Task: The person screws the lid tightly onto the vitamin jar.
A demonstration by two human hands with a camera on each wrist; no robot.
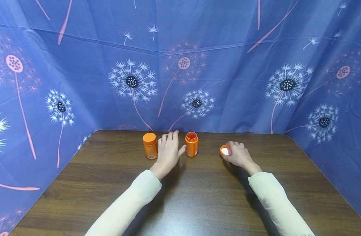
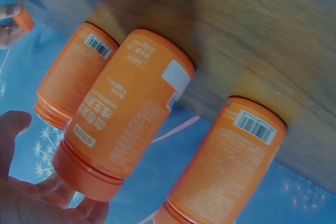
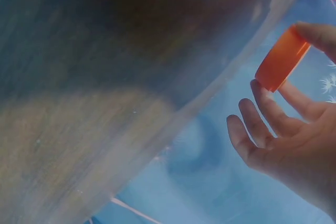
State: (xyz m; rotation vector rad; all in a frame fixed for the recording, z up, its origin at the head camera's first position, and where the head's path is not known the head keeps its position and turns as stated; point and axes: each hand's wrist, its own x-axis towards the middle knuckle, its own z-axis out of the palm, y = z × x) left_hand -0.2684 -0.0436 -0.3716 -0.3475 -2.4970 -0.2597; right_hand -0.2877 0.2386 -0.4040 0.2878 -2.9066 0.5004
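Observation:
My right hand (image 1: 239, 155) pinches an orange bottle cap (image 1: 226, 150) between thumb and fingertips, its white inside facing up toward the head camera. In the right wrist view the cap (image 3: 283, 59) is held off the table, with the other fingers spread. My left hand (image 1: 168, 151) has its thumb stretched away from its fingers. Right by its fingers is a capped orange bottle (image 2: 123, 103), which the hand hides in the head view. An uncapped orange bottle (image 1: 191, 145) stands just right of the left thumb. Another capped orange bottle (image 1: 150, 146) is upright left of that hand.
All three bottles stand near the back edge of a brown wooden table (image 1: 198, 196). Behind and around it hangs a blue curtain (image 1: 227, 82) printed with dandelions.

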